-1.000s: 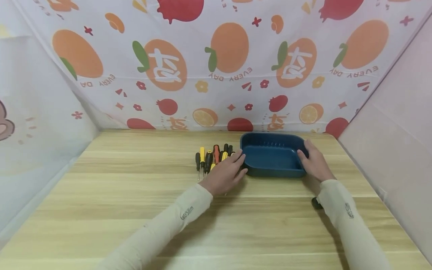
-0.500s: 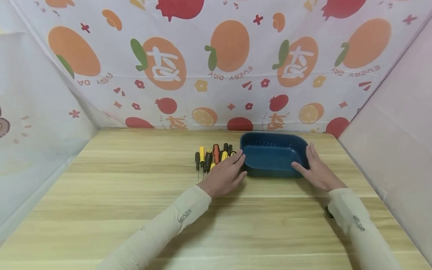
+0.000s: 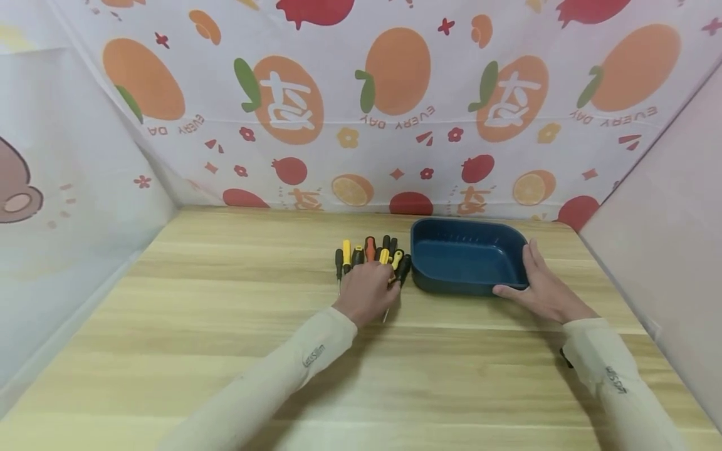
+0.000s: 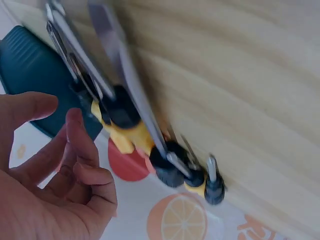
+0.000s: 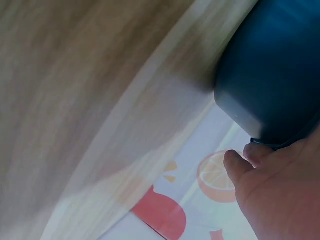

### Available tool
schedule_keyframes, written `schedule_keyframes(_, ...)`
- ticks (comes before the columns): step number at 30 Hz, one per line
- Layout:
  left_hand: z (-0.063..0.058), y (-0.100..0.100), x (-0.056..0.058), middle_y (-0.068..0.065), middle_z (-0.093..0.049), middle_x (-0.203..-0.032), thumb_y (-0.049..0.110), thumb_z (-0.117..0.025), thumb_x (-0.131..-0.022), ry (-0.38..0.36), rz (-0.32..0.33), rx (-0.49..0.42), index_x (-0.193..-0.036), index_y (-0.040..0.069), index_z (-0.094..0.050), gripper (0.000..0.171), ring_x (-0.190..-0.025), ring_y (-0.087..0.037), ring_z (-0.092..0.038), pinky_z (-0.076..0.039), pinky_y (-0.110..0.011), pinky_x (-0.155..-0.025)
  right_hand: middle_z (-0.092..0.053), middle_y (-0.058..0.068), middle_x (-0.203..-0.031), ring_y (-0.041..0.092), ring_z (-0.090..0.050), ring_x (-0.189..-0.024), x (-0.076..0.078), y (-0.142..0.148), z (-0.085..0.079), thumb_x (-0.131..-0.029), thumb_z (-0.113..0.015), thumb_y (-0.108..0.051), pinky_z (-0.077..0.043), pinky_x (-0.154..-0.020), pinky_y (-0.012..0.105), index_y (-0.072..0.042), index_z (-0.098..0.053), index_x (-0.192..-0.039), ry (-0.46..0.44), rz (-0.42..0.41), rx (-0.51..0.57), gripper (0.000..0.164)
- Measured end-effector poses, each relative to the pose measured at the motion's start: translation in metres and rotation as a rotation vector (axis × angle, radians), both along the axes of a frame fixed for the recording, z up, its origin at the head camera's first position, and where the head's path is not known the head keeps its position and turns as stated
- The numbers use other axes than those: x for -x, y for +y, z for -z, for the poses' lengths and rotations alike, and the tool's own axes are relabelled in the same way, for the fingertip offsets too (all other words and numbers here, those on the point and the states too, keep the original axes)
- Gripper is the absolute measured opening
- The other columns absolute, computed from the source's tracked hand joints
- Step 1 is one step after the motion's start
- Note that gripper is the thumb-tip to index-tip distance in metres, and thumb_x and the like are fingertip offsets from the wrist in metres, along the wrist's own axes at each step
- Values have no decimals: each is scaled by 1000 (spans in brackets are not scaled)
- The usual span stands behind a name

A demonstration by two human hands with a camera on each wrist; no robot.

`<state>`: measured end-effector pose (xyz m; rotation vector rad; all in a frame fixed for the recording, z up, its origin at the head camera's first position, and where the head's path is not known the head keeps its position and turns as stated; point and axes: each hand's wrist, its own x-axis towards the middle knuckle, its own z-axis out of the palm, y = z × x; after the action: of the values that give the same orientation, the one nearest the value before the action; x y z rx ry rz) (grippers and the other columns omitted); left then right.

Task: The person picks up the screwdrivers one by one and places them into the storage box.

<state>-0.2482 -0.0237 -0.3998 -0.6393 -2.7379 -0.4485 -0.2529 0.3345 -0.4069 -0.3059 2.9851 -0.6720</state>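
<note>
Several screwdrivers with yellow, black and red handles lie in a bunch on the table, among them a red and black screwdriver (image 3: 370, 249). My left hand (image 3: 366, 291) reaches over the bunch and hides its lower part. In the left wrist view, the left fingers (image 4: 82, 135) are loosely bent, thumb apart, with nothing between them, beside the yellow and black screwdriver (image 4: 132, 137). A dark blue rectangular bin (image 3: 468, 260) stands right of the tools. My right hand (image 3: 547, 291) touches its right end, fingers extended along the side wall and thumb out by the front corner.
The wooden table (image 3: 225, 326) extends in front of the bin and to the left. A white cloth with fruit prints (image 3: 338, 131) hangs behind the table's back edge. Pale walls (image 3: 660, 250) stand at both sides.
My left hand has left the bin's left end and moved left over the screwdrivers, its fingers now bent. The right thumb has gone from inside the bin to its front corner.
</note>
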Motion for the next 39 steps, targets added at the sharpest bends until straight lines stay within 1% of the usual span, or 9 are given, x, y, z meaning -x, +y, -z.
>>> schedule_keyframes(3, 1, 7, 2, 3, -48, -55, 25, -65, -84, -29, 2, 31, -60, 16, -50, 30, -48, -12, -44, -36, -26, -40, 29, 3, -151, 39, 3, -141, -1, 0, -1, -81, -61, -61, -16, -106, 61, -5, 15, -146, 0, 1, -3, 116)
schedule_keyframes(6, 4, 13, 4, 3, -48, -57, 25, -65, -84, 0, 10, 64, -61, 15, -51, 28, -48, -12, -45, -37, -27, -41, 29, 4, -151, 38, 4, -142, -1, 0, -1, -81, -61, -61, -16, -106, 61, -4, 15, -146, -2, 1, -4, 116)
schedule_keyframes(9, 6, 17, 7, 2, -48, -55, 26, -66, -83, 28, -19, 89, -58, 15, -50, 31, -47, -12, -45, -37, -29, -40, 29, 4, -151, 38, 4, -142, -1, -1, -1, -82, -60, -61, -16, -106, 61, -5, 16, -146, -2, -3, 5, 115)
schedule_keyframes(18, 8, 28, 17, 4, -45, -48, 31, -66, -83, 27, -37, 181, -52, 17, -47, 39, -43, -12, -44, -36, -31, -37, 30, 6, -151, 40, 4, -141, -1, 2, -2, -82, -58, -64, -16, -105, 62, -3, 16, -146, -24, 5, -6, 115)
schedule_keyframes(22, 8, 29, 18, 5, -43, -46, 28, -65, -82, -12, -47, 203, -51, 18, -45, 38, -42, -11, -42, -34, -29, -35, 29, 6, -152, 40, 2, -141, 0, 0, -3, -81, -56, -66, -17, -105, 62, -4, 16, -146, -35, 14, -10, 115)
schedule_keyframes(26, 6, 28, 18, 5, -44, -47, 25, -66, -80, -63, -54, 168, -52, 17, -47, 34, -44, -10, -42, -35, -28, -37, 30, 6, -151, 41, 2, -141, 0, 0, -4, -82, -56, -66, -17, -105, 62, -3, 16, -146, -35, 8, -6, 115)
schedule_keyframes(32, -4, 22, 14, 2, -49, -52, 22, -63, -80, -82, -66, 88, -56, 15, -51, 29, -47, -13, -45, -39, -29, -39, 30, 6, -151, 42, 1, -141, -2, 0, -6, -82, -54, -67, -18, -105, 63, -3, 16, -146, -44, 2, -12, 115)
schedule_keyframes(36, -20, 16, 12, -1, -51, -56, 21, -62, -84, -57, -72, 52, -62, 12, -54, 25, -48, -15, -48, -40, -29, -41, 30, 6, -151, 41, 3, -141, -2, 0, -7, -82, -54, -67, -17, -105, 62, -3, 16, -146, -43, -5, -10, 115)
schedule_keyframes(39, -34, 13, 12, -1, -50, -57, 21, -62, -86, -1, -61, 27, -65, 10, -55, 25, -49, -16, -48, -40, -29, -44, 29, 7, -151, 41, 1, -141, -3, 1, -7, -82, -55, -67, -18, -105, 62, -2, 16, -146, -42, -4, -10, 115)
